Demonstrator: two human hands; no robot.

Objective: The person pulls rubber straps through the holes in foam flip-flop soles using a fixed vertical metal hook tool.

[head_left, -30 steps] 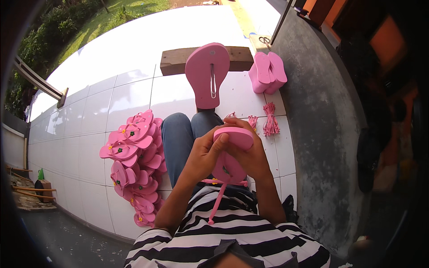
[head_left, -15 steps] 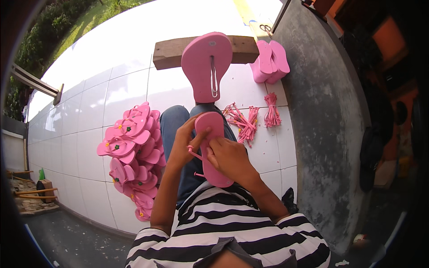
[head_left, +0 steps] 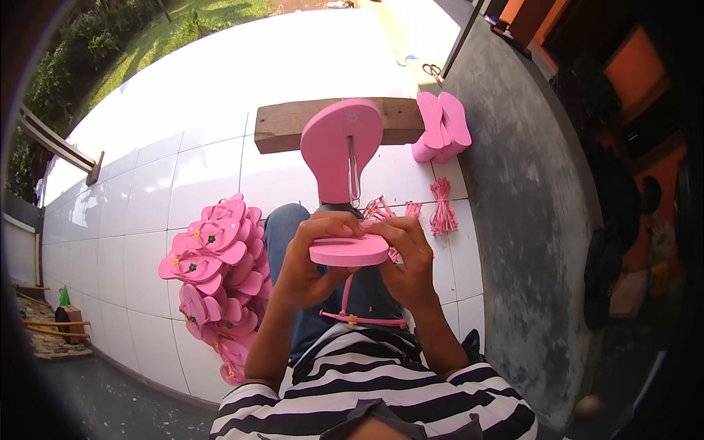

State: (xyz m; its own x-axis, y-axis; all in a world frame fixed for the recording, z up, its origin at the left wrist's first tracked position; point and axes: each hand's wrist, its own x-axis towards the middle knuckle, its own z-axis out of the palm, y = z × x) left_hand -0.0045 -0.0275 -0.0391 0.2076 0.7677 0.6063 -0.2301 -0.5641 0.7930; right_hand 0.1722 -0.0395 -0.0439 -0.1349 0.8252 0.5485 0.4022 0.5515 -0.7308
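Observation:
A pink flip-flop sole (head_left: pixel 349 254) is tilted edge-on over my lap, gripped at its left side by my left hand (head_left: pixel 312 257) and at its right by my right hand (head_left: pixel 408 264). The fingers of both hands bend over its upper face, where the fingertips meet. Below the sole hangs a pink rubber strap (head_left: pixel 367 320) with a small yellow ornament; its ends dangle free. Beyond my hands, another pink sole (head_left: pixel 339 150) leans on a wooden block (head_left: pixel 282 128), with a bent metal wire (head_left: pixel 354 172) lying along it.
Strapped pink flip-flops (head_left: pixel 227 257) are heaped on the white tiles at left. To the right lie loose pink straps (head_left: pixel 380 207) and a tied strap bundle (head_left: pixel 443 209). Stacked soles (head_left: pixel 444 125) stand beside the grey wall (head_left: pixel 513 183), with scissors (head_left: pixel 433 71) beyond.
The sole has turned from lengthwise to edge-on. My right hand has moved to its right side, and the strap now hangs below it instead of at its left.

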